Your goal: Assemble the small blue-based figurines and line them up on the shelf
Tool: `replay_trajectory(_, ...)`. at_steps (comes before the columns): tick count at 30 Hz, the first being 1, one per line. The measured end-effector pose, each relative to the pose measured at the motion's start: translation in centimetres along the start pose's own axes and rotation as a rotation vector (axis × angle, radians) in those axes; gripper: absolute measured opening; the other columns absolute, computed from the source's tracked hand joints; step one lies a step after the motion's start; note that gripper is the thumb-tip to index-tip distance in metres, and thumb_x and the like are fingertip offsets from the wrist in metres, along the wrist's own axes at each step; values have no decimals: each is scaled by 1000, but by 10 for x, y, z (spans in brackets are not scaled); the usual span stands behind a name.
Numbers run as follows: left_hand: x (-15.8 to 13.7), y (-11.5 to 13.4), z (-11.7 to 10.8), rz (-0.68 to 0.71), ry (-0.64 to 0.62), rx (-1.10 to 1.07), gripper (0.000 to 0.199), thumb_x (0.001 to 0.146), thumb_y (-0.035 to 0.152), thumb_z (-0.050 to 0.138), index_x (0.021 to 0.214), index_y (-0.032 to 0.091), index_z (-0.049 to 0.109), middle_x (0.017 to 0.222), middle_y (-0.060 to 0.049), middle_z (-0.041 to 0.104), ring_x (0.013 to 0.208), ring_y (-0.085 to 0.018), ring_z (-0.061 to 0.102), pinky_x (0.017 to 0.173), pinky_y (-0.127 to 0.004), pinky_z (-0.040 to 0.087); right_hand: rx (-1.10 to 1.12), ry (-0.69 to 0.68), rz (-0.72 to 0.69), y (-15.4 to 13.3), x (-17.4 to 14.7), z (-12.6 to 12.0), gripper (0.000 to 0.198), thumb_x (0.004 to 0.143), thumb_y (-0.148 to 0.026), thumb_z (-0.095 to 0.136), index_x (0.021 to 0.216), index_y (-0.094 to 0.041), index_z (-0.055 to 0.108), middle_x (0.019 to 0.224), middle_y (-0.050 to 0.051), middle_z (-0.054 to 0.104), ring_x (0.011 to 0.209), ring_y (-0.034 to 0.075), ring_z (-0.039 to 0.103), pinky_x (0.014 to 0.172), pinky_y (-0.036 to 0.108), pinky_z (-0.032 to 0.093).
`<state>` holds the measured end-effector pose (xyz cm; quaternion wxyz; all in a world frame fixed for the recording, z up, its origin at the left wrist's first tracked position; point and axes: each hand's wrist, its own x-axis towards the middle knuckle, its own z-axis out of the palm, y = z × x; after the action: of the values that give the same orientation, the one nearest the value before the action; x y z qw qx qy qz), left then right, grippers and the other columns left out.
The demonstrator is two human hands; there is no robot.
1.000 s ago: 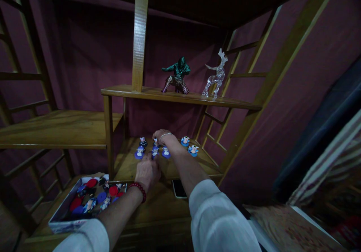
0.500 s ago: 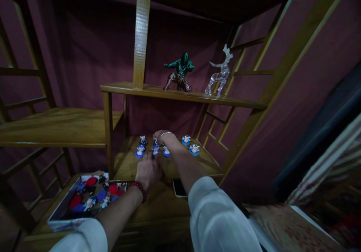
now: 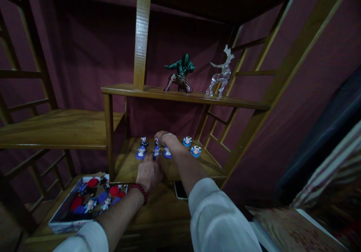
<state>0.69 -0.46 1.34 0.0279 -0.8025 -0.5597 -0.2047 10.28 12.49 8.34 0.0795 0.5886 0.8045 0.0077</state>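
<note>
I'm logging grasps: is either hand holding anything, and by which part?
Cannot be told: the right hand is at a small rear figurine, the left hand at a purple front figurine, but the hands hide any grip.

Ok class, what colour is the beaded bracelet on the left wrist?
The bracelet is dark red, seen best in the head view.

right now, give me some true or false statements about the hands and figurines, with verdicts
1. The right hand reaches farther back than the left hand. True.
2. The red bead bracelet is on the right wrist. False: it is on the left wrist.
3. Two blue-based figurines stand to the right of the right hand. True.
4. The hooded figurine stands right of the clear deer figurine. False: it stands to the left.
5. The open box is left of the left hand. True.
</note>
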Motion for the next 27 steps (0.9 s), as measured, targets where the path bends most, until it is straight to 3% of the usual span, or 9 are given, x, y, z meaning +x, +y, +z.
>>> replay_trajectory(5, 0, 1, 2, -17, 16, 11, 32, 80, 21, 38, 109, 19, 53, 107, -11, 50, 96, -23, 47, 74, -32, 42, 73, 71, -19, 6, -12, -12, 52, 60, -21, 70, 110, -24, 58, 109, 4, 61, 97, 18, 58, 76, 21, 43)
replay_trajectory(12, -5, 0, 4, -9, 76, 8, 30, 82, 19, 36, 103, 16, 56, 100, -13, 53, 93, -23, 50, 72, -32, 41, 199, 453, 27, 21, -72, -20, 31, 75, -24, 54, 106, -20, 59, 100, 7, 64, 93, 19, 58, 79, 26, 42)
replay_trajectory(16, -10, 1, 0, -19, 82, -15, 31, 81, 17, 36, 105, 16, 56, 100, -13, 55, 95, -24, 50, 75, -33, 42, 360, 610, 34, 13, -117, 11, 29, 76, -24, 53, 104, -18, 59, 88, 5, 67, 81, 16, 61, 77, 24, 44)
replay_trajectory(18, -12, 2, -2, -20, 106, -30, 32, 79, 15, 39, 106, 15, 56, 105, -13, 54, 99, -24, 49, 78, -34, 42, 510, 689, 73, 4, -138, 33, 26, 77, -21, 52, 100, -17, 60, 91, 5, 66, 77, 13, 61, 74, 22, 45)
replay_trajectory(21, -17, 0, -2, -4, 178, -68, 30, 77, 13, 40, 102, 13, 58, 110, -13, 54, 102, -24, 48, 84, -34, 41, 685, 737, 129, -12, -166, 65, 24, 79, -20, 47, 99, -17, 60, 86, 4, 67, 70, 13, 62, 69, 23, 47)
replay_trajectory(27, -38, -11, 0, 57, 298, -415, 30, 77, 10, 36, 91, 15, 62, 106, -9, 58, 98, -18, 53, 90, -31, 40, 923, 830, 145, -46, -226, 116, 25, 80, -26, 46, 99, -20, 60, 96, 5, 65, 83, 17, 62, 74, 27, 49)
